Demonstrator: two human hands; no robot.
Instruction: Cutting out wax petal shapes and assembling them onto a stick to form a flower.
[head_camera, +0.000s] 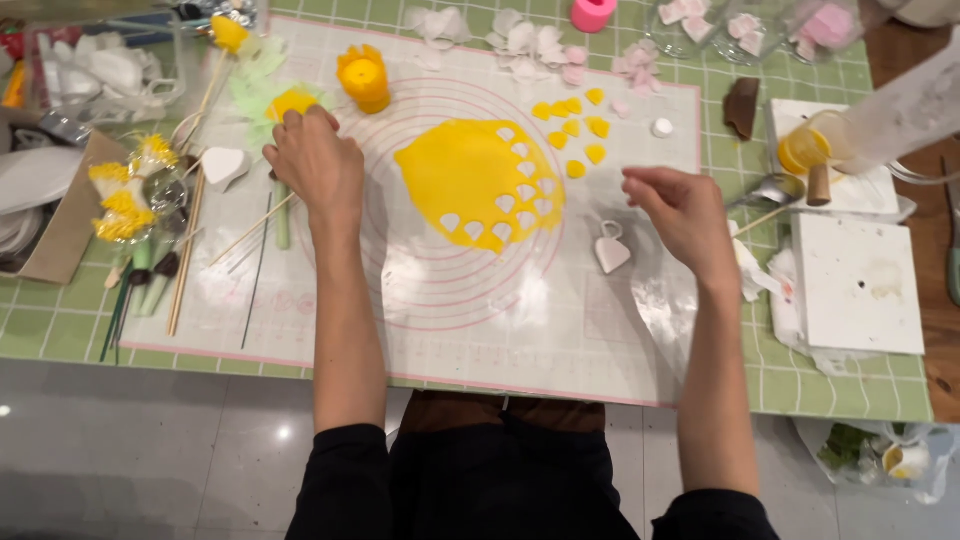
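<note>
Yellow paste dominates the frame. Far left: a bundle of yellow-tipped stamens and thin wooden skewers lie parallel along the mat edge, within easy reach. Left hand, centre left, rests knuckles-up over a yellow flower piece on green leaves; its grip is curled down onto that piece, though whether it actually pinches it I cannot tell. A yellow cup-shaped block stands just beyond.

Centre: rolled yellow sheet lies flat on the translucent silicone mat, its right rim punched with heart-shaped holes. The cut yellow petals sit grouped apart, upper right of the sheet, probably to keep them from sticking.

Right hand hovers, fingers loosely bent, grip empty, above the white heart cutter.

Surface: green checked cloth covers the worktop; grey tiled floor below.
</note>
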